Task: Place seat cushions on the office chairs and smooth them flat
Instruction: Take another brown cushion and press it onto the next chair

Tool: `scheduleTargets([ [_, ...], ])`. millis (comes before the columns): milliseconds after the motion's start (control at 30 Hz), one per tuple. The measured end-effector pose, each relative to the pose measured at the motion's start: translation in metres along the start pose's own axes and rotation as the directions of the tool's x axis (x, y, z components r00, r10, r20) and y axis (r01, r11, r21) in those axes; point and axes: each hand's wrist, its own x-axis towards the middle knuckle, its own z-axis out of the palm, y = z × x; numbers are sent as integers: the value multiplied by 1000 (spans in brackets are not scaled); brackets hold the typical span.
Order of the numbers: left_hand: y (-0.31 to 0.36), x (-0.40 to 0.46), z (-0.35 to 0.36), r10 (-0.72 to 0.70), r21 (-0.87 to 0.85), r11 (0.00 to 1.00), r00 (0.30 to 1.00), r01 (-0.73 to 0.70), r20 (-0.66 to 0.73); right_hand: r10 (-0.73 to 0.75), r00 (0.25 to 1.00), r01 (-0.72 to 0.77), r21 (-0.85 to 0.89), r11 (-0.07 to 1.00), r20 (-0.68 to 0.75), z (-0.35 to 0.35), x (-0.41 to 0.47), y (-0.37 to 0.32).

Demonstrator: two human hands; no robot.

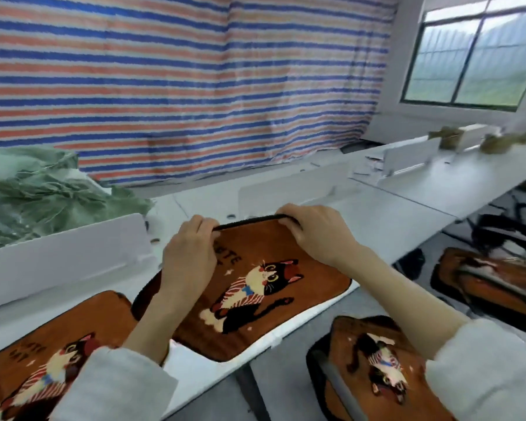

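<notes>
Head view, from the left edge: a crumpled green cloth (37, 189) is heaped behind a white divider panel (64, 253), its left part cut off by the frame. Below it, a brown cat-print cushion (52, 354) lies on the white desk (438, 183), with its lower left corner out of view and its right side hidden by a grey sleeve (113, 387).

At centre, a second cat cushion (255, 287) lies on the desk with its near edge overhanging. The left hand (189, 250) has its fingers curled over the cushion's black far rim, thumb underneath and hidden; it covers part of the lettering, which cannot be read whole. The right hand (319, 232) grips the same rim just beside it, fingers closed around the edge.

Lower right, a third cushion (377, 375) sits on a chair seat below the desk, partly covered by the right sleeve (480, 369). Farther right, a fourth cushion (492, 284) on another chair is blurred. Small brownish objects (450, 136) on the far desk are too blurred to identify.
</notes>
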Motion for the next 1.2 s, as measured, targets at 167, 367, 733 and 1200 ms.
scheduleTargets([
  [167,173,13,27,105,-90,989,990,-114,-99,202,976,-212,-121,970,-86,-101,-92,126],
  [367,335,29,59,236,-47,968,958,-247,-165,358,914,-378,-85,922,-189,-170,-197,247],
  [733,620,67,163,325,-275,885,922,-375,-212,601,714,-589,157,793,-359,-289,-318,484],
  [1200,951,187,361,417,-512,781,909,-358,1,636,595,-732,-4,682,-491,-412,-358,838],
])
